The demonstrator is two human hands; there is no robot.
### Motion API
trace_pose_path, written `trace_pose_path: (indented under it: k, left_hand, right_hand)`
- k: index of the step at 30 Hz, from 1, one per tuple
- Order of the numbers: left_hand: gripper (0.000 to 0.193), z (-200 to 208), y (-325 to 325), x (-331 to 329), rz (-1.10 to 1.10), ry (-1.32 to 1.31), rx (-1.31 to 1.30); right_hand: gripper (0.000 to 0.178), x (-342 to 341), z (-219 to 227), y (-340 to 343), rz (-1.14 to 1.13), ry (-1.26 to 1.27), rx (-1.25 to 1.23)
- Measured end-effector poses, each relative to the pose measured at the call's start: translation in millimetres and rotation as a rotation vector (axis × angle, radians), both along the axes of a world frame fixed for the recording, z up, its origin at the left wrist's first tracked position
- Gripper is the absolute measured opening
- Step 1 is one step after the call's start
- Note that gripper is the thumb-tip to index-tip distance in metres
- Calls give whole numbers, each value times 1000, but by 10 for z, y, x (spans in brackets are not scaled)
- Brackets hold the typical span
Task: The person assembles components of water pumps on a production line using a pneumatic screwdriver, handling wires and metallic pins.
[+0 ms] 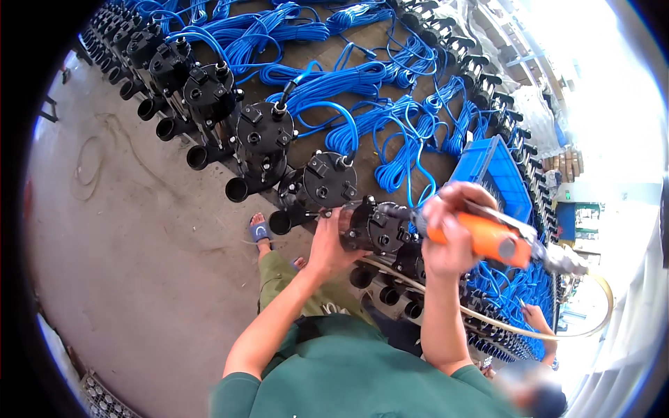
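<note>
Shirt of dark green (334, 369) nearest me, bare forearms reaching up from it; olive trousers (275, 279) and a blue slipper (259, 231) below, on grey concrete floor (167, 292).

Left hand (333, 244): clasped about the side of a black pump unit (357, 226), fingers on one flank, thumb round nearer the wearer. Unit stands in line among its fellows, its round lid (387, 235) facing up.

Right hand (449, 237): fist closed round an orange power driver (481, 238), held sideways at the lid's right, its dark bit (396, 210) pointing left over the lid's edge. Whether the tip touches metal I cannot tell; blur there. Pale hose (611, 299) leaves the driver's rear fitting, loops, and runs back low past the wearer's right arm.

Just beyond, neighbouring unit (327, 181) with a blue lead out of its top; more black units (209, 90) stretch off up to the left. Behind them, blue cable coils (341, 80) in heaps, and a blue crate (472, 161). To the right, a co-worker's hand (536, 320) near more blue cable. Farther, second row of black pieces (481, 76); last, stacked brown boxes (571, 164) by bright glare.
</note>
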State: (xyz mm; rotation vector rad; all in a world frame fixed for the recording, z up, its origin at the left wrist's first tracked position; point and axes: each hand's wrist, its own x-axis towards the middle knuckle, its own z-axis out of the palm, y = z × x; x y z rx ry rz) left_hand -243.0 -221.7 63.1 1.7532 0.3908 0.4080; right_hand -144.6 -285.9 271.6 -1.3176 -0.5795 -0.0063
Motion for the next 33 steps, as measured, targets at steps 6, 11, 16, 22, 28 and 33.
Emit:
trace_pose_path:
  k: [6, 11, 16, 22, 28, 33]
  left_hand:
    - [120, -144, 190, 128, -244, -38, -63]
    - [118, -282, 134, 150, -216, -98, -66]
    - [117, -315, 111, 185, -101, -206, 8]
    - [114, -353, 38, 185, -39, -281, 1]
    - [112, -360, 8, 162, -5, -231, -22]
    - [101, -350, -28, 205, 5, -303, 50]
  right_hand:
    - [29, 242, -435, 277, -54, 0, -268]
    - [29, 280, -491, 288, -50, 27, -210]
    - [41, 256, -454, 276, 43, 35, -117]
    - [37, -171, -310, 86, 241, 68, -111]
    - [30, -243, -480, 90, 285, 88, -195]
    - [38, -247, -564, 0, 340, 87, -140]
